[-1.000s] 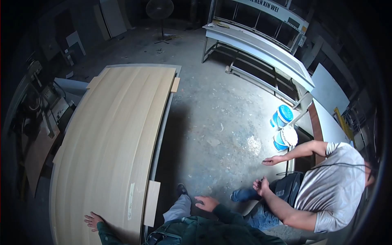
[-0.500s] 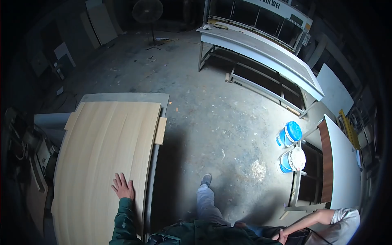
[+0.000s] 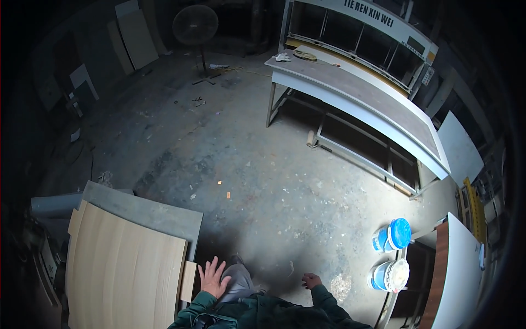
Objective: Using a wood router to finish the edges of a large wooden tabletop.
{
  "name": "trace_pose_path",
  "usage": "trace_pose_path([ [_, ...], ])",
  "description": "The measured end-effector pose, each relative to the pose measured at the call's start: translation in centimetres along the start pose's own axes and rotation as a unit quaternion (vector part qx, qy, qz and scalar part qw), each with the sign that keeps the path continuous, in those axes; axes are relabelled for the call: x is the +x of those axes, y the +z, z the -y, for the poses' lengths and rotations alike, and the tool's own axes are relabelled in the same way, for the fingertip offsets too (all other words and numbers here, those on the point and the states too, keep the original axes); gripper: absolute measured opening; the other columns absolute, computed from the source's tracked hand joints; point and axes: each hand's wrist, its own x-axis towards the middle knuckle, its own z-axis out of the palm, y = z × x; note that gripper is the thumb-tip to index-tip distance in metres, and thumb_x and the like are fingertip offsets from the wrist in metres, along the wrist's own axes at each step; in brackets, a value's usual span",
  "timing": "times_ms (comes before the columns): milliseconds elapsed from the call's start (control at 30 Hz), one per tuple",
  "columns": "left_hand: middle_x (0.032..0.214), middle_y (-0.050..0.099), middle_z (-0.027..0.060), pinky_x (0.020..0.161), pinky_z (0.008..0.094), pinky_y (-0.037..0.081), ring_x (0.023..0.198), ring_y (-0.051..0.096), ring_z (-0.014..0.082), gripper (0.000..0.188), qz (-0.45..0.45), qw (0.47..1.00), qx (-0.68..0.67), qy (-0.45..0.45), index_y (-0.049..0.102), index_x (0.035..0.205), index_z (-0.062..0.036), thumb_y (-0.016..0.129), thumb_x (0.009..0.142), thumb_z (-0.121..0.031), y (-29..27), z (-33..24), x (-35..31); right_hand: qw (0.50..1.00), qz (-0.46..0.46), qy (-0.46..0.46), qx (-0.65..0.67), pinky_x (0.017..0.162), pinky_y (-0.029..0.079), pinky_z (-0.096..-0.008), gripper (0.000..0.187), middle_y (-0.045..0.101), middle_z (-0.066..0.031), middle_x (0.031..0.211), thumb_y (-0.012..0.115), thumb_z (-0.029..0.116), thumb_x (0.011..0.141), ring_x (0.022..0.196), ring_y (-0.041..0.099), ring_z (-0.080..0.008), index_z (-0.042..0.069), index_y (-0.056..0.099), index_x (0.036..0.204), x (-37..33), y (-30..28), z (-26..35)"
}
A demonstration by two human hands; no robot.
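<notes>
My left hand is open, fingers spread, in the air just right of a stack of wood-grain panels. It looks to hold nothing. Close by its fingers, a small light wood strip juts out from the stack's right side. Beyond the front end of the panels shows a grey board on which they lie. My right hand hangs over the floor at the right of my body, its fingers loosely bent and slightly apart, with nothing visible in them.
A long worktable stands ahead right, before a large press-like machine. Two blue-and-white buckets sit at the right beside a stand with a white panel. A pedestal fan is at the far left; scraps dot the floor.
My left hand has lifted off the panel and moved right. My right hand has come into view. I have stepped forward; the other person at the lower right is out of view.
</notes>
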Motion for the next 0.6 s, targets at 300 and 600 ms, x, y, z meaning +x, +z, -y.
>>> trace_pose_path([
  [300, 0.139, 0.046, 0.0051, 0.108, 0.0627, 0.018, 0.132, 0.039, 0.0296, 0.052, 0.144, 0.975, -0.159, 0.056, 0.052, 0.131, -0.0223, 0.062, 0.085, -0.044, 5.1, 8.2, 32.2, 0.994, 0.006, 0.048, -0.096, 0.058, 0.052, -0.0327, 0.033, 0.068, -0.0076, 0.082, 0.067, 0.022, 0.08, 0.07, 0.068, -0.0201, 0.004, 0.066, 0.108, 20.4, 0.6, 18.1],
  [600, 0.137, 0.048, 0.0085, 0.109, 0.049, 0.027, 0.127, 0.044, 0.0287, 0.055, 0.264, 0.96, -0.01, 0.094, 0.044, 0.138, -0.0187, 0.051, 0.09, -0.047, -5.5, 14.6, 71.8, 0.996, 0.013, 0.089, -0.007, 0.048, 0.052, -0.0327, 0.036, 0.068, -0.009, 0.086, 0.067, 0.021, 0.079, 0.065, 0.069, -0.0221, 0.004, 0.063, 0.111, 35.0, 9.2, 43.9],
])
